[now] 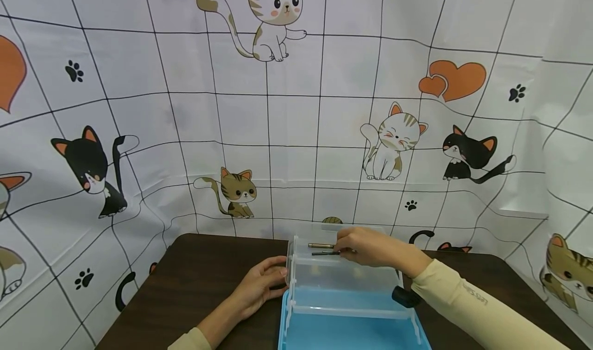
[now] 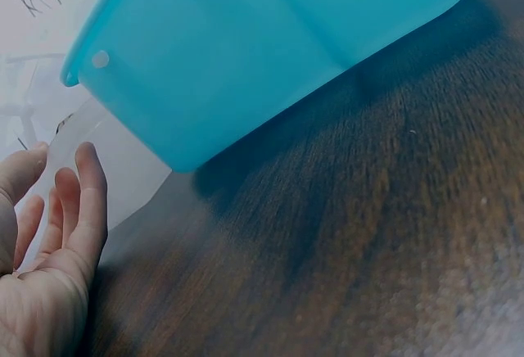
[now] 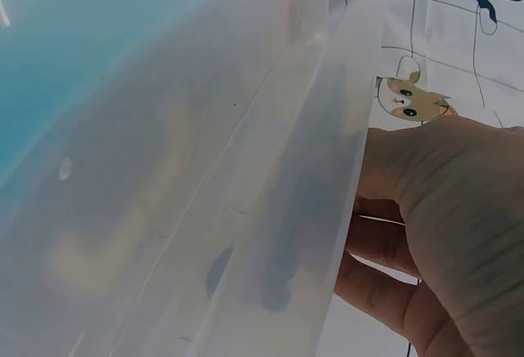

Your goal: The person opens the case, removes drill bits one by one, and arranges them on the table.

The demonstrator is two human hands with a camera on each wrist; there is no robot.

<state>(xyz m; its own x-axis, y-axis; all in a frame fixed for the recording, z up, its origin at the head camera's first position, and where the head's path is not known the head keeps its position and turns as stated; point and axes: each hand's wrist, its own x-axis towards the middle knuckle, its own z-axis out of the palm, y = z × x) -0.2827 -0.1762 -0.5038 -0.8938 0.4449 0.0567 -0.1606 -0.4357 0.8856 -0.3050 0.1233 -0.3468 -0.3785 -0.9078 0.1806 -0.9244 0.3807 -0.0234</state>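
In the head view my right hand (image 1: 370,246) holds two thin rods in front of the raised clear lid. One is a gold-coloured metal rod (image 1: 320,245), the other a thin dark rod (image 1: 326,253); both point left from the fingertips. In the right wrist view the lid (image 3: 270,169) hides the fingertips, and neither rod shows there. My left hand (image 1: 261,283) is at the lid's left side, its fingers against the edge. The left wrist view shows its fingers (image 2: 90,201) extended beside the translucent lid (image 2: 123,160). Below the lid is the blue box (image 1: 352,334).
The box stands on a dark wooden table (image 1: 204,267). Behind the table hangs a white sheet (image 1: 292,118) printed with cats and grid lines. A black device (image 1: 406,297) sits at the right wrist.
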